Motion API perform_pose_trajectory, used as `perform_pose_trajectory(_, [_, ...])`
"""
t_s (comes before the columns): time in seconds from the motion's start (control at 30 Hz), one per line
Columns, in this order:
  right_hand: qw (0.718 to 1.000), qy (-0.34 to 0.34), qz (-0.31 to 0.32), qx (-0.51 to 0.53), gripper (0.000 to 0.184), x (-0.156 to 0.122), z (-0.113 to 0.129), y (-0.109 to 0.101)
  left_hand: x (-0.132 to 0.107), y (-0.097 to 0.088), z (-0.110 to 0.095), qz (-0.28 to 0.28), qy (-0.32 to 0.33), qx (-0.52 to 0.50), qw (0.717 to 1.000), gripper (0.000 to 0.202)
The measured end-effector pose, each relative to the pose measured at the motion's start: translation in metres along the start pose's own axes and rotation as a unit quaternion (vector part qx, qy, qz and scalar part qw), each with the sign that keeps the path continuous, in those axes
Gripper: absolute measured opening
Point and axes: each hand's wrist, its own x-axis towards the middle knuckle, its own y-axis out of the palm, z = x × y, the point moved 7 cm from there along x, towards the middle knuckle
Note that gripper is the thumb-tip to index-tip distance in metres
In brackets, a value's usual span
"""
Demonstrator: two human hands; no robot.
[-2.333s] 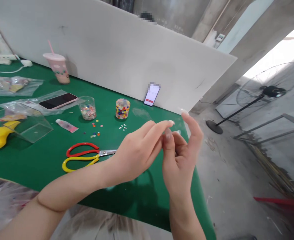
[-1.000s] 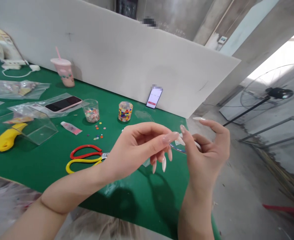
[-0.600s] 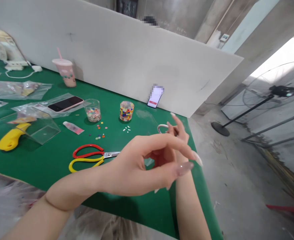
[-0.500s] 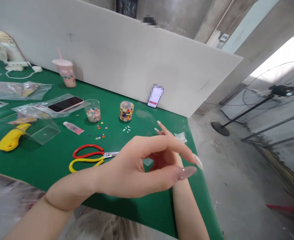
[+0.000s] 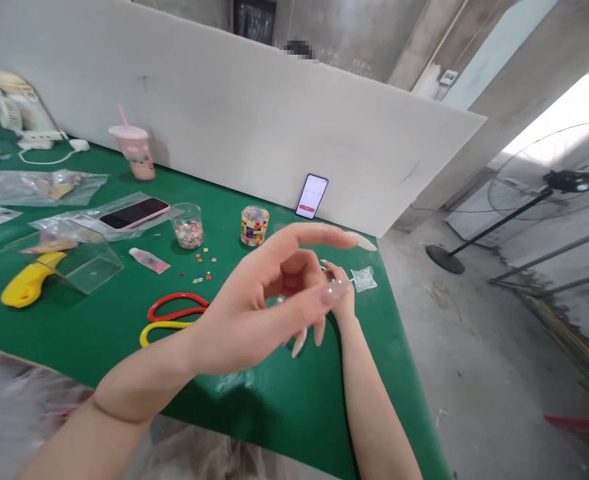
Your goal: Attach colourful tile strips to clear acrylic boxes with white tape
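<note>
Above the green bench [image 5: 299, 400], the left hand [image 5: 254, 328] held its thumb and index finger wide apart, with the remaining fingers curled. The right hand [image 5: 344, 301] was farther forward, partly hidden behind the left; whether it gripped anything could not be told. A clear plastic packet [image 5: 365, 279] lay just right of the right hand. Beyond the left hand stood a mosaic-tiled cup [image 5: 254, 228]; scissors [image 5: 187, 311] with red and yellow handles lay left of that hand, partly covered.
</note>
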Motion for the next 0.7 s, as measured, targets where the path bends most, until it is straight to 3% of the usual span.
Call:
perform_pose_trajectory(0.07, [0.999,-0.023,-0.033,0.02,0.036,0.008,0.002,-0.006,0.002,-0.01,0.0,-0.031,0.011,0.002,0.999,0.024])
perform_pose_trajectory(0.13, [0.994,-0.063,-0.075,0.047,0.033,0.016,0.021,-0.021,0.003,-0.02,0.0,-0.073,0.028,0.002,0.997,0.028])
perform_pose_trajectory(0.2, [0.983,-0.116,-0.12,0.077,0.027,0.021,0.06,-0.045,0.004,-0.026,-0.003,-0.1,0.051,-0.007,0.994,0.033])
perform_pose_trajectory(0.3, [0.962,-0.186,-0.154,0.125,0.022,0.013,0.138,-0.085,0.004,-0.027,-0.007,-0.11,0.063,-0.006,0.992,0.037])
perform_pose_trajectory(0.37, [0.958,-0.216,-0.119,0.147,0.037,0.002,0.187,-0.102,0.002,-0.023,-0.009,-0.108,0.051,0.012,0.993,0.04])
perform_pose_trajectory(0.43, [0.969,-0.223,-0.018,0.108,0.049,-0.01,0.222,-0.102,0.0,-0.02,-0.012,-0.107,0.04,0.026,0.993,0.044])
perform_pose_trajectory(0.5, [0.973,-0.193,0.016,0.122,0.055,-0.019,0.233,-0.104,-0.003,-0.016,-0.013,-0.105,0.031,0.025,0.994,0.048])
perform_pose_trajectory(0.6, [0.969,-0.179,-0.012,0.172,0.054,-0.024,0.229,-0.107,-0.004,-0.014,-0.011,-0.1,0.021,0.025,0.994,0.051])
perform_pose_trajectory(0.7, [0.954,-0.194,-0.027,0.228,0.06,-0.023,0.22,-0.103,-0.003,-0.016,-0.012,-0.117,0.056,0.051,0.99,0.041])
